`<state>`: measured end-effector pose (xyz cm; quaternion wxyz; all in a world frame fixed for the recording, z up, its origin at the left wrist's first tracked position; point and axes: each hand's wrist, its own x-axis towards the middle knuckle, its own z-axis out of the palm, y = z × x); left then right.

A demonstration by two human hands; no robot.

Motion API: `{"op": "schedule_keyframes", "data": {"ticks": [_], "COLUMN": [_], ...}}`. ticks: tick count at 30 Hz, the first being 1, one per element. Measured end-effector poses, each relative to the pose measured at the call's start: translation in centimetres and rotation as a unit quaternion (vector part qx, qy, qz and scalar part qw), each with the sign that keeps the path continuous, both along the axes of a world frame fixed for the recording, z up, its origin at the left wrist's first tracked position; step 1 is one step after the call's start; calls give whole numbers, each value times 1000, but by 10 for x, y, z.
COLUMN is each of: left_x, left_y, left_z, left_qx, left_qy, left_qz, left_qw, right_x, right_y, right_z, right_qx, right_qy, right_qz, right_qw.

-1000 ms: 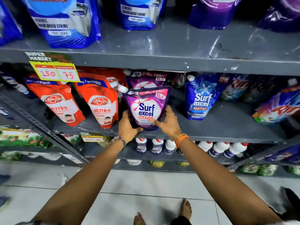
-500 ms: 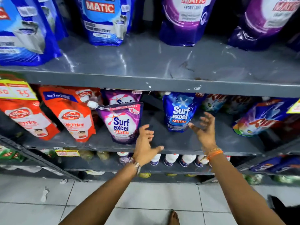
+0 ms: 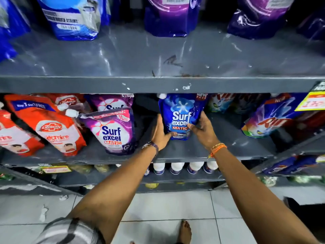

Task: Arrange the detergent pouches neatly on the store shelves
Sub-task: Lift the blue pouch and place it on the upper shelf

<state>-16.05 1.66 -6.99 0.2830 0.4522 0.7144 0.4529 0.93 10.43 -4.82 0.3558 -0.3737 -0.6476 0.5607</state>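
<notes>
blue pouch [image 3: 182, 118]: standing on the middle shelf [image 3: 175, 154], right of the purple pouch [image 3: 114, 132]
left hand [image 3: 161, 132]: grip wrapped round its lower left edge
right hand [image 3: 202, 128]: grip closed on its right side, thumb across the front

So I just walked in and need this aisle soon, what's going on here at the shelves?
A person is tidying detergent pouches on the middle shelf. Both hands grip the blue Surf Excel pouch, the left hand on its left edge and the right hand on its right, holding it upright on the shelf. The purple Surf Excel pouch to its left stands on its own, leaning slightly, beside the red Lifebuoy pouches.
</notes>
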Motion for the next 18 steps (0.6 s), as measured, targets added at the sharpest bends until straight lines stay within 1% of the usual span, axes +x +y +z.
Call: {"op": "schedule_keyframes", "data": {"ticks": [2,6,11,13,15,18], "left_x": [5,11,10,6,10,11], "left_y": [-13,-50,-104,-138,-156,-195], "left_z": [3,9,21,35,47,91], "left_qx": [-2,21,27,46,59,110], "left_qy": [9,7,10,8,-17,-31], "left_qz": [4,-11,-27,-40,-53,-64], "left_qw": [1000,1000,999,998,997,991], "right_x": [1,8,20,22,27,25], "right_y": [-10,-47,-114,-153,-168,-205], "right_z": [0,5,24,41,56,102], "right_qx": [-5,-23,9,28,26,60], "right_qy": [7,5,13,42,44,60], "right_qz": [-12,-29,-56,-64,-56,-51], "right_qw": [1000,999,998,997,997,995]}}
